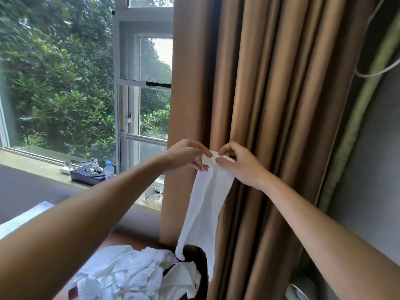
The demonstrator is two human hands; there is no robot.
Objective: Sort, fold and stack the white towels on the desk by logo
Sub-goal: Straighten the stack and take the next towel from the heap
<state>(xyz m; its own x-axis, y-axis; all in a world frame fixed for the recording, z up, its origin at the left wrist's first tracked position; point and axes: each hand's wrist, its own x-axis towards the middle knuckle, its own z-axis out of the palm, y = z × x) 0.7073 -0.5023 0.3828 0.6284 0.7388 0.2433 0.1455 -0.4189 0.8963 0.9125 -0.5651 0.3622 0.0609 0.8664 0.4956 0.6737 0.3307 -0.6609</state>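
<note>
A white towel (203,211) hangs in the air in front of the brown curtain, held up by its top edge. My left hand (184,155) pinches that edge from the left and my right hand (240,164) pinches it from the right, fingertips almost touching. The towel's lower end drops down to a crumpled pile of white towels (134,276) lying on the dark wooden desk (129,239). One towel in the pile shows a small dark red logo (196,285) near its corner.
A brown curtain (270,126) hangs right behind the raised towel. To the left, the window sill (43,167) carries a dark box (88,175), a water bottle (108,169) and cables. A grey wall and a white cable are on the right.
</note>
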